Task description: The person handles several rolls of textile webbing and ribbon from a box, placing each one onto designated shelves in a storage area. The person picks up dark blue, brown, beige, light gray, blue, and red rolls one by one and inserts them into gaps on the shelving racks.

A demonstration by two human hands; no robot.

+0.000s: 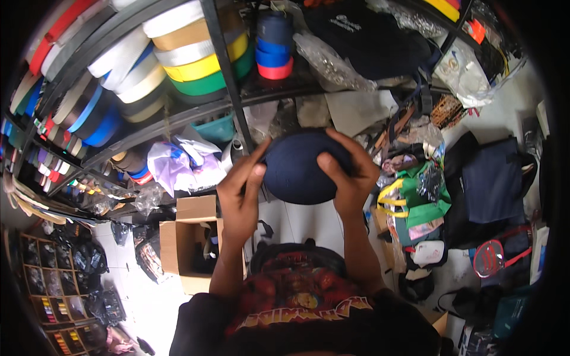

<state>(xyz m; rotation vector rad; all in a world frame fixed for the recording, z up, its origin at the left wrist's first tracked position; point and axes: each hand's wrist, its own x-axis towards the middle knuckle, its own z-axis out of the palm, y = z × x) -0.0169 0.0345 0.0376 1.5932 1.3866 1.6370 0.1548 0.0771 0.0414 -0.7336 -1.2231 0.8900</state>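
Both my hands hold a dark navy, rounded thing (pixel 301 172) up in front of me, between my chest and the shelves. It may be a roll of webbing or a cap; I cannot tell which. My left hand (pixel 242 188) presses its left side, thumb and fingers along the edge. My right hand (pixel 351 169) grips the right side, with the thumb across the near face and the fingers over the far edge. The underside is hidden from me.
Ahead and left, a dark shelf rack (pixel 221 53) carries many coloured webbing rolls (pixel 199 70). An open cardboard box (pixel 196 210) stands on the floor to the left. Bags and a green cloth heap (pixel 424 202) lie on the right. A compartmented rack (pixel 44 267) stands far left.
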